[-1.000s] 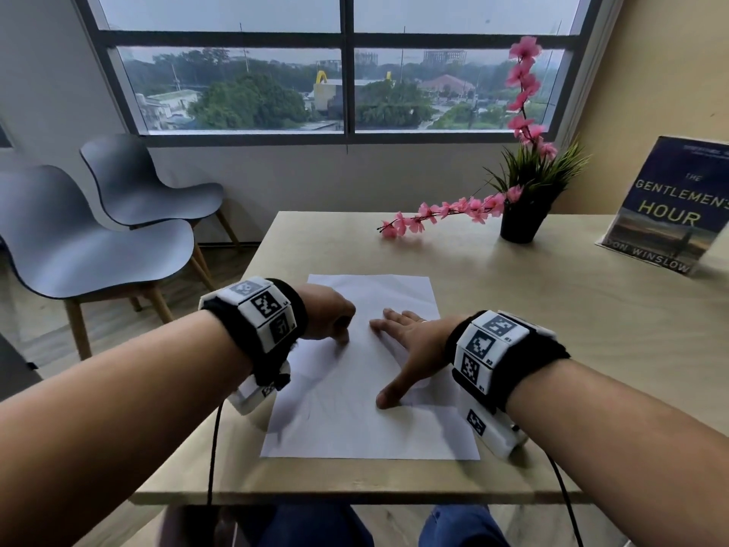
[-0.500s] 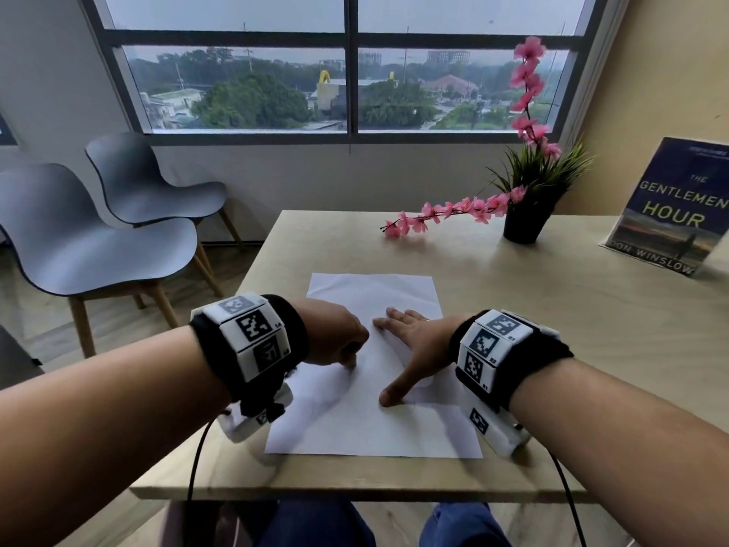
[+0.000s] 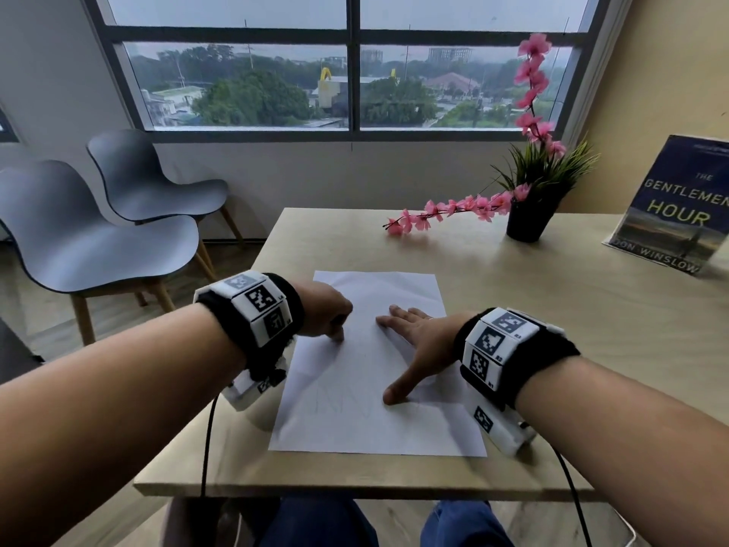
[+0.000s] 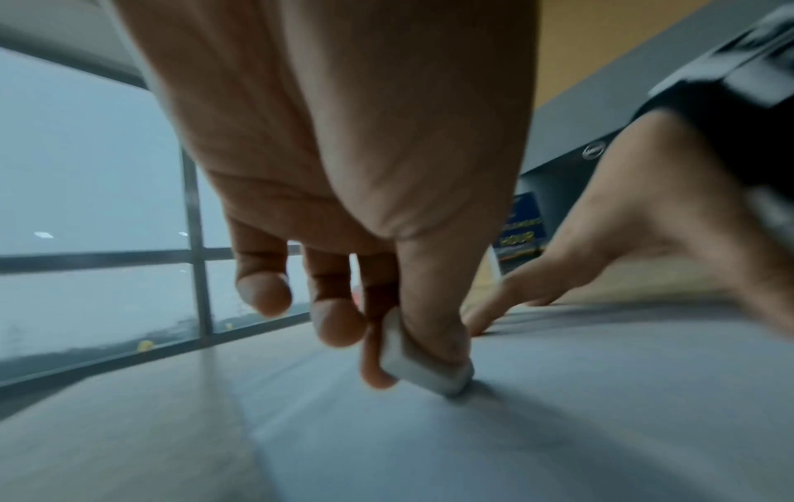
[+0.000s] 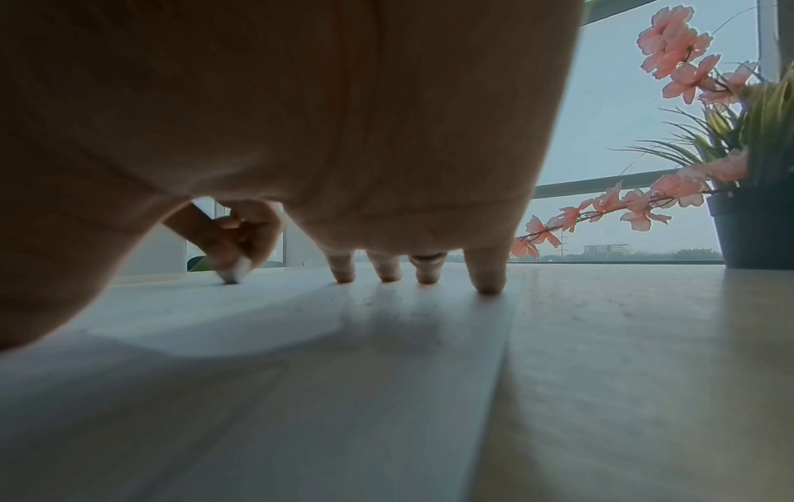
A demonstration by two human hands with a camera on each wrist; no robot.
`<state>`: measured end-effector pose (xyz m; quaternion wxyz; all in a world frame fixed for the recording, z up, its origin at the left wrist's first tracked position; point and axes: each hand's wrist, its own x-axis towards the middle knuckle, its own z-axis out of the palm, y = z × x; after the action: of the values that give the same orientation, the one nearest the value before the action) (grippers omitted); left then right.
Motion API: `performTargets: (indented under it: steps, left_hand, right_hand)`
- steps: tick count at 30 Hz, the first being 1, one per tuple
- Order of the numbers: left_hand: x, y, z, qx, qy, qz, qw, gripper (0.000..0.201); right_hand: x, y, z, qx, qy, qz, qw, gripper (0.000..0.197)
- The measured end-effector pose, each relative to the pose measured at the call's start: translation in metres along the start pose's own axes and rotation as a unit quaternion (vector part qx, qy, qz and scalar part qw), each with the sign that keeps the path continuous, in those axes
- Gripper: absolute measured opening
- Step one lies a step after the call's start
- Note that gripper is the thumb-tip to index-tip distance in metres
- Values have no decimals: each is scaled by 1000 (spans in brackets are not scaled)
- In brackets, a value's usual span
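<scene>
- Eraser (image 4: 423,368) is the thing being worked here: a small white block, pinched in the left hand (image 3: 324,314) between thumb and forefinger, its lower corner touching the paper (image 3: 367,420).
- The left fingers (image 4: 330,322) are curled in tight, so from where I stand the hand looks like a fist with the eraser poking out underneath.
- The contact spot is on the left side of the sheet, toward the far end, just in from the left edge.
- The right hand (image 3: 414,341) lies palm down on the same sheet. Its fingers (image 5: 485,271) are straight and spread with the tips pressing the paper, and the thumb is stretched back toward the near side. It grips nothing and just pins the sheet, with the little finger just inside the right edge.
- The hands are near each other but apart, with bare paper between them.
- The paper lies flat on the counter (image 3: 572,349), close to its left edge. There are faint pencil marks around the middle, too pale to read.
- Far right on the counter is a black pot with grass and pink blossoms (image 3: 528,219), one spray leaning low to the left. Further right, a book (image 3: 678,215) is propped up with its cover facing us.
- Left of the counter are two grey chairs (image 3: 102,230), below a big window (image 3: 355,73).
</scene>
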<state>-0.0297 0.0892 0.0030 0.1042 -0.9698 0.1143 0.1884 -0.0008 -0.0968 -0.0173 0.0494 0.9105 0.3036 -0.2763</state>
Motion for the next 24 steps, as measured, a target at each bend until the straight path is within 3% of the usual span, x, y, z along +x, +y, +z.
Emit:
performTargets:
  steps: [3,7,12,18,24]
  left_hand:
    - [1,-4,1,9,14,-7,1000,27]
    - [-3,12,8,13,-2,54,998,23]
    - [1,-8,3,-3,13,-13,1000,30]
    - [-9,4,11,5,-10,50,999,25]
    - [-8,-11,6,-19,14,0,1000,27]
  right_hand:
    - [0,0,0,4,-1,1,1000,127]
    - [0,0,0,0,-3,-1,1000,127]
    - [-1,-1,-1,5,-5,2,1000,127]
    - [0,-1,-1,3,-8,2,1000,128]
    - [1,0,1,2,3,0,1000,127]
